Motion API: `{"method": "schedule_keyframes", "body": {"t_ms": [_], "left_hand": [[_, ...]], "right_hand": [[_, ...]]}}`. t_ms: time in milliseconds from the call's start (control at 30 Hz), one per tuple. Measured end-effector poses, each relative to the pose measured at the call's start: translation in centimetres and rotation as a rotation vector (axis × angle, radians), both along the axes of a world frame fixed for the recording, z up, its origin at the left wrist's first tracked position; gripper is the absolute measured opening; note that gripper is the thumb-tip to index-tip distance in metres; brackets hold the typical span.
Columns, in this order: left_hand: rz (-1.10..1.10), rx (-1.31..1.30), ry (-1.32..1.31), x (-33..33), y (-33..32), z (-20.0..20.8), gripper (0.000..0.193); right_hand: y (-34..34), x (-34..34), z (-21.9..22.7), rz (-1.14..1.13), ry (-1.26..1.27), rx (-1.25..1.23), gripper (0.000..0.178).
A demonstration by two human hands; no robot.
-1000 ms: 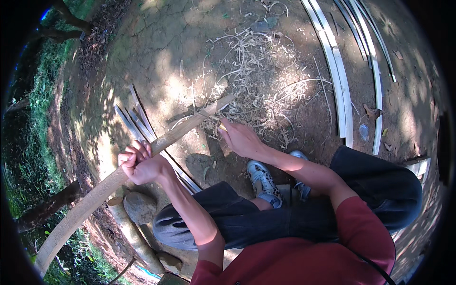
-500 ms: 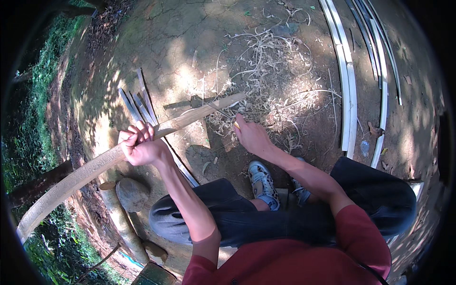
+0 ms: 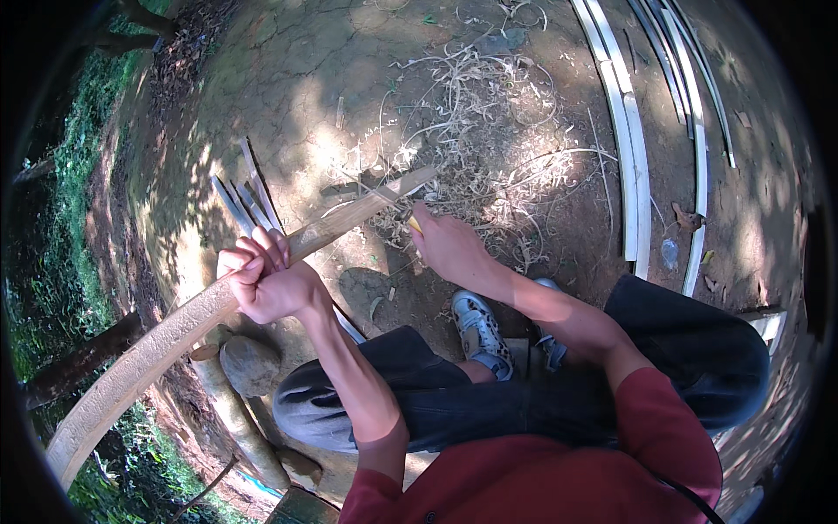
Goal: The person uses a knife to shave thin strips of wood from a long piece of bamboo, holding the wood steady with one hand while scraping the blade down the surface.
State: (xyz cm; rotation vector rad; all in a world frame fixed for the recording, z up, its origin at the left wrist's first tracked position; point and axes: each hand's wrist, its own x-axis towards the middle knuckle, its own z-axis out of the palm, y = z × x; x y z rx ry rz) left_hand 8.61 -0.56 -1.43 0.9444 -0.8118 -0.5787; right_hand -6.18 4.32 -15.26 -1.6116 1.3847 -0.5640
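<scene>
A long pale wooden strip (image 3: 157, 345) runs slantwise from the lower left edge to the middle of the view, where it ends in a narrowed tip. My left hand (image 3: 266, 272) is closed round it, with the fingers curled over the top. In my right hand (image 3: 449, 249), closed, is a knife (image 3: 408, 218) with a yellow handle, mostly hidden by the fingers. Its thin blade reaches across the strip near the far tip and appears to touch it. Beneath the tip, curly pale shavings (image 3: 476, 105) lie scattered on the ground.
Long pale strips (image 3: 630, 148) lie on the dirt to the right, with darker ones (image 3: 668, 65) beyond. Shorter strips (image 3: 253, 192) lie behind my left hand. A log (image 3: 231, 410) and a rounded stone (image 3: 250, 365) are at lower left, near green plants (image 3: 78, 218).
The view has shifted slightly. The knife and my right hand are a little closer to the strip's tip. My left hand keeps its hold on the strip.
</scene>
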Motion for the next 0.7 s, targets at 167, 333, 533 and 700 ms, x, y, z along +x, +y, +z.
{"method": "schedule_keyframes", "body": {"t_ms": [167, 333, 533, 700], "left_hand": [[-0.068, -0.126, 0.000, -1.3, -0.2, -0.5, 0.014], [0.020, -0.135, -0.047, -2.0, -0.5, -0.4, 0.010], [0.030, -0.109, -0.081, -1.3, -0.1, -0.7, 0.012], [0.117, 0.018, 0.029, 1.0, -0.7, 0.0, 0.015]], "right_hand": [[-0.2, 0.3, -3.7, -0.041, 0.051, 0.129, 0.024], [-0.5, -0.8, -5.6, -0.105, 0.027, 0.108, 0.024], [0.5, 0.7, -3.3, -0.078, -0.058, 0.011, 0.028], [-0.5, 0.8, -3.8, -0.037, -0.070, -0.016, 0.024]]}}
